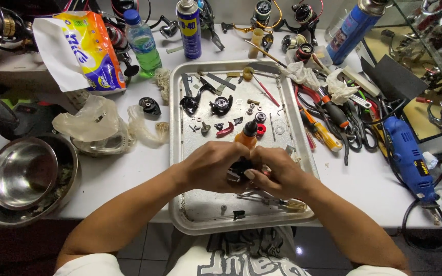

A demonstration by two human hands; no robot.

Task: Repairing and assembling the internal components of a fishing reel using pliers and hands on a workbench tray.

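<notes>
Both hands, L (213,166) & R (277,174), clasp a black reel part (241,166) over the tray (177,204), mid-fitting. Oil bottle (246,134) at 12; screwdriver (277,203) at 5. Next needs steady grip.

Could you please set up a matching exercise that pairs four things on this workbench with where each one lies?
Things:
1. small black part
2. blue rotary power tool
3. shiny steel bowl
4. green plastic water bottle

Places:
A. far left, at the table's front edge
B. back of the table, beside the yellow and white bag
C. held between both hands over the metal tray
D. right of the tray, near the cables

Pairs: 1-C, 2-D, 3-A, 4-B
</notes>
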